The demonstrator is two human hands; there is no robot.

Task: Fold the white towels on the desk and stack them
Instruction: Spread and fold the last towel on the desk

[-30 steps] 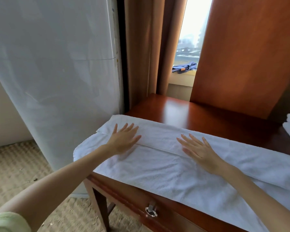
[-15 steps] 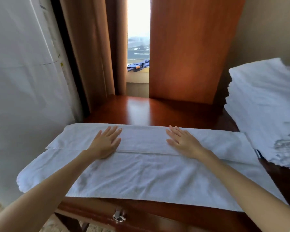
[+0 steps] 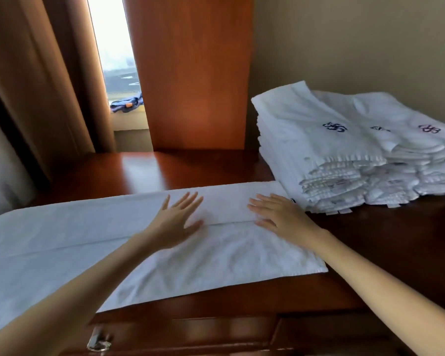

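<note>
both hands pressing flat on a half-folded towel

the left hand [image 3: 176,222] is reaching in from the lower left on a bare forearm. it is lying palm down on the towel [image 3: 216,255] with its fingers straight and spread, gripping nothing. the right hand [image 3: 280,217] is coming in from the lower right and is also lying flat, fingers straight and fanned toward the far left, holding nothing. both hands are sitting across the edge of the folded-over flap near the towel's right end, with a strip of bare cloth between them.

the white towel is lying lengthwise along the front of the desk [image 3: 144,170]. its far long side is folded in toward the middle, so the flap's edge is showing as a line running along its length. its left end is running out of the picture. its far right corner is lying just beside a stack of towels [image 3: 332,140], and whether they are touching is unclear. the stack, white and folded, is sitting at the right rear of the desk, with dark stitched marks on top and small tags along the front edges.

a metal drawer handle [image 3: 98,343] is showing below the front edge of the desk.
</note>
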